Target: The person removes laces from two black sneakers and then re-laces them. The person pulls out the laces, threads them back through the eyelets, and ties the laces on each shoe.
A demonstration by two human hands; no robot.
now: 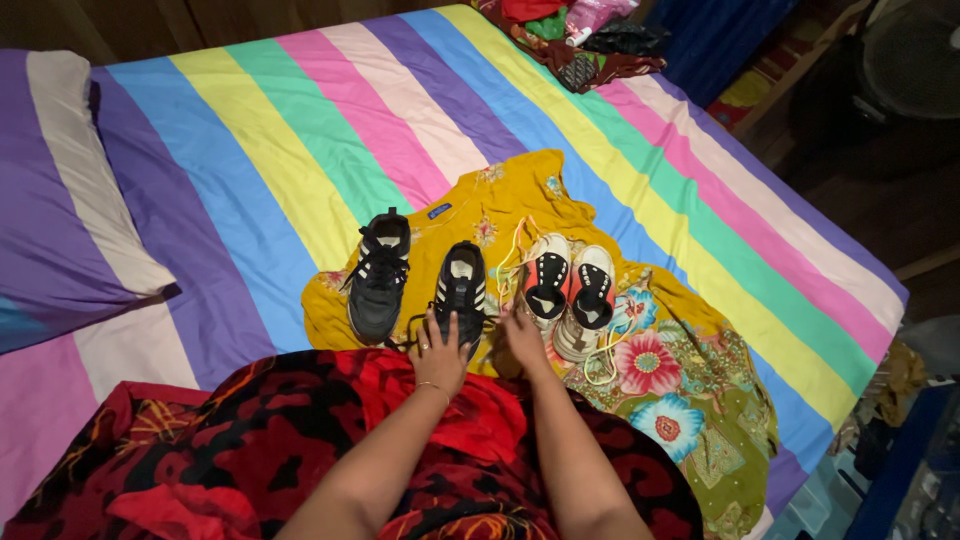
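Left hand (440, 345) rests flat on a black sneaker (461, 290); right hand (523, 335), open, touches the white sneaker (548, 280), whose loose laces (600, 365) could snag.

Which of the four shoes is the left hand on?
The left hand rests on the inner black shoe, the right one of the black pair; the outer black shoe and both white shoes aren't under it.
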